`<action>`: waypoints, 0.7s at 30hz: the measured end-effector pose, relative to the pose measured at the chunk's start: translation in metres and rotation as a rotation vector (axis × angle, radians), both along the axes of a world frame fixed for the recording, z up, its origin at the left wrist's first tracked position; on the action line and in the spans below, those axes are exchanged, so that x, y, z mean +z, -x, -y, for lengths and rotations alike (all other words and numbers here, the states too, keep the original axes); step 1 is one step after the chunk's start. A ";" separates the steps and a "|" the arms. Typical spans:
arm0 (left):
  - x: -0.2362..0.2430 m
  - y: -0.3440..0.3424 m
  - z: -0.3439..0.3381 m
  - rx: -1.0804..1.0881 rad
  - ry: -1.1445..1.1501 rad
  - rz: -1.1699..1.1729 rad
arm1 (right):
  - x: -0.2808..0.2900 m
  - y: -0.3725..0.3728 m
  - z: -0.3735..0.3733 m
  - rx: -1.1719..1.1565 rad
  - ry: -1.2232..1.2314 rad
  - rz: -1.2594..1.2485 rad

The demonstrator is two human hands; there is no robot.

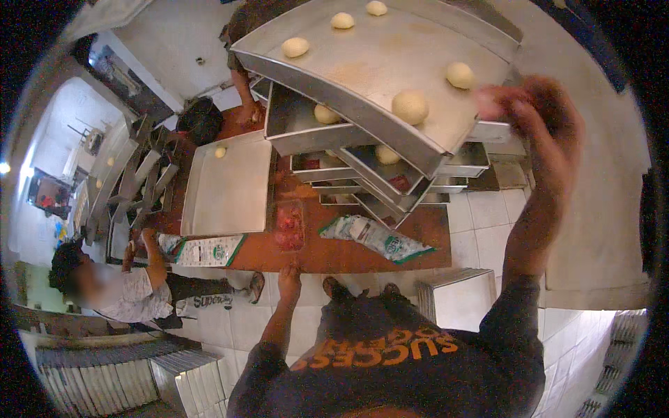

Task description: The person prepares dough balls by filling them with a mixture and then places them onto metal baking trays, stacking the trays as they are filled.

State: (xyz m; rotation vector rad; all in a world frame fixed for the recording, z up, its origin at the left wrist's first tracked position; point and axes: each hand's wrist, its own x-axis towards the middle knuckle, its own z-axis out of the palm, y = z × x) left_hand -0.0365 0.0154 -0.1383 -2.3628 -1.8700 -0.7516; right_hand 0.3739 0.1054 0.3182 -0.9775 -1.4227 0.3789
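Observation:
Stretched out at the upper right, my right hand is beside the near right corner of a metal tray on top of a criss-crossed stack. Its fingers are bent together and blurred, with a reddish smear at their tips that I cannot make out. Several pale dough balls sit spaced out on that tray. My left hand is low at the table's front edge, its fingers drawn together; whatever may be in them is hidden. Just beyond it lies a clear plastic container with red contents.
A shallow tray with one dough ball lies left of the stack. Printed plastic bags rest along the brown table's front. A co-worker is at left; another person's arm reaches down behind. Stacked trays stand on the floor.

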 end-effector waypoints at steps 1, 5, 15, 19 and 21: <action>-0.007 0.016 0.014 0.036 -0.034 -0.070 | 0.000 0.012 -0.022 0.087 -0.003 0.102; -0.014 0.032 0.020 -0.050 0.163 -0.052 | 0.020 0.021 -0.047 0.356 0.165 0.724; -0.024 0.037 -0.006 -0.068 0.120 0.051 | 0.014 0.021 -0.045 0.262 0.160 0.542; 0.032 0.012 -0.020 0.085 -0.223 0.299 | 0.005 0.064 0.012 -0.252 -0.108 0.006; 0.033 0.032 -0.021 0.138 -0.035 0.558 | -0.024 0.061 0.031 0.481 -0.125 0.116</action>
